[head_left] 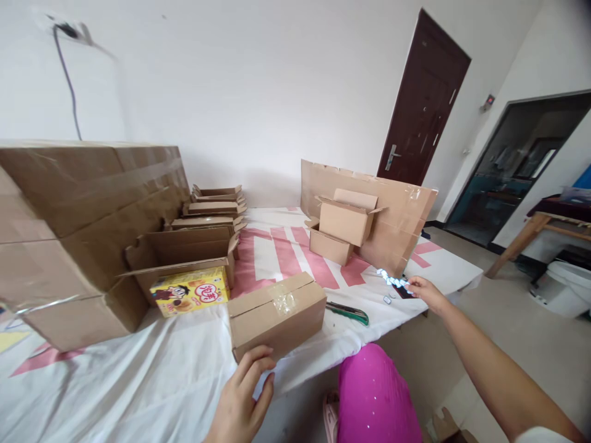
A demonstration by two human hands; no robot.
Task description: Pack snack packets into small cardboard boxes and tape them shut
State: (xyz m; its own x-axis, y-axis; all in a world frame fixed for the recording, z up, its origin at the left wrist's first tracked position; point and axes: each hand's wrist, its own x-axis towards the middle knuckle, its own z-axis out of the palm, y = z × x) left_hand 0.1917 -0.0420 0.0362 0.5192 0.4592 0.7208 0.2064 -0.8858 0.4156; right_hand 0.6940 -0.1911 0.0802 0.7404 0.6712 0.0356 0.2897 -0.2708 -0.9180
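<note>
My left hand is open, its curved fingertips against the near left corner of a closed cardboard box. Clear tape runs over the box's top seam. At the table's right side, my right hand pinches the end of a twisted light blue and white strip; its exact kind is unclear. A small black object lies under the strip, with a little pale tag-like piece beside it. Between the taped box and my right hand rests a green utility knife.
A yellow snack box stands before a row of open cardboard boxes on the left. Large cardboard walls flank the table. Two open boxes are stacked at the right. White cloth covers the table.
</note>
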